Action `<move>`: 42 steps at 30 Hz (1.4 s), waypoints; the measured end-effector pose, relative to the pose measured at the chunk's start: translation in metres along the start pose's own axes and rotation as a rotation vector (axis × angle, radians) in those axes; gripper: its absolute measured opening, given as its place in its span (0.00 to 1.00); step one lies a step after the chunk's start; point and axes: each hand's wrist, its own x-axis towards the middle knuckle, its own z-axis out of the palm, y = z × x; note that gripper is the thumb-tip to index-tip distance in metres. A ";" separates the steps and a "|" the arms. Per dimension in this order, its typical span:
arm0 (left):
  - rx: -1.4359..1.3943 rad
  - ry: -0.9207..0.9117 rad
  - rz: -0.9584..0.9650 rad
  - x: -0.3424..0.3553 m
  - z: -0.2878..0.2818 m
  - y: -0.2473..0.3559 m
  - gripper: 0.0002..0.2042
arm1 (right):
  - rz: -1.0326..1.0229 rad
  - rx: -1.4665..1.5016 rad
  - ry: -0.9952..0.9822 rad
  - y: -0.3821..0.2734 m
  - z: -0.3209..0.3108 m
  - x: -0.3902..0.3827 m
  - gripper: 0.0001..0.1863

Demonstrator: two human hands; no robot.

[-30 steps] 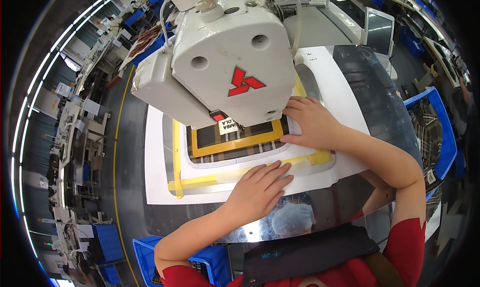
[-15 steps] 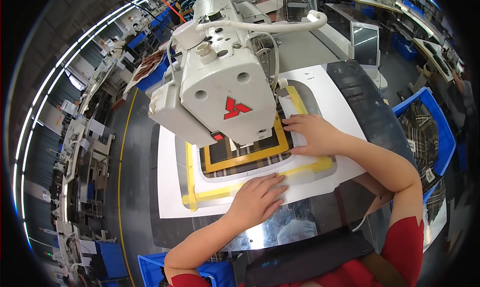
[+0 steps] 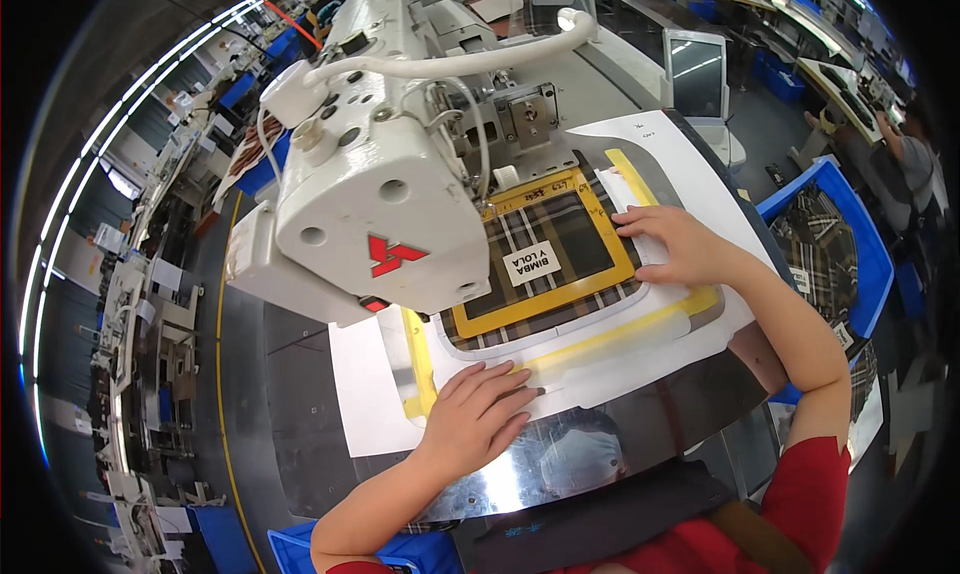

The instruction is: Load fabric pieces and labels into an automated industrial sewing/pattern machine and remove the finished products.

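A sewing machine head point(image 3: 380, 214) stands over a yellow frame point(image 3: 545, 314). Inside the frame lies dark plaid fabric point(image 3: 560, 224) with a white printed label point(image 3: 530, 263) on it. Around the frame runs a clear plastic template edged with yellow tape point(image 3: 640, 179), on a white paper sheet point(image 3: 370, 394). My right hand point(image 3: 690, 246) rests by the frame's right side, fingertips at its edge, thumb apart from the fingers. Spread flat, my left hand point(image 3: 475, 419) lies at the template's near edge. Neither hand grips anything.
A blue bin point(image 3: 870, 264) of plaid pieces stands at the right, and another blue bin point(image 3: 400, 549) sits at the lower left. Behind the table are a white-framed screen point(image 3: 697, 74) and another person point(image 3: 915, 159). The shiny table edge point(image 3: 590, 454) lies nearest me.
The framed fabric and template have shifted right relative to the machine head, baring the label and more of the frame. My hands moved along with them. The whole view has also shifted.
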 end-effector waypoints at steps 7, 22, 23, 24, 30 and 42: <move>0.018 0.052 0.017 -0.007 -0.008 -0.004 0.13 | -0.010 -0.017 0.164 -0.004 0.014 -0.005 0.20; -0.263 0.165 -0.084 -0.004 -0.053 0.086 0.34 | -0.261 0.531 0.839 -0.123 -0.032 -0.051 0.03; -0.396 0.206 -0.121 0.008 -0.056 0.097 0.39 | -0.358 0.496 0.721 -0.156 -0.025 -0.049 0.03; -0.528 0.245 -0.151 0.015 -0.056 0.107 0.45 | -0.439 0.529 0.592 -0.191 -0.021 -0.053 0.04; -0.802 0.600 -0.629 -0.059 -0.093 0.067 0.23 | -0.531 0.492 0.463 -0.177 -0.006 -0.065 0.10; -0.281 0.189 -0.780 -0.038 -0.034 0.070 0.45 | -0.118 0.222 0.022 -0.143 0.004 -0.081 0.09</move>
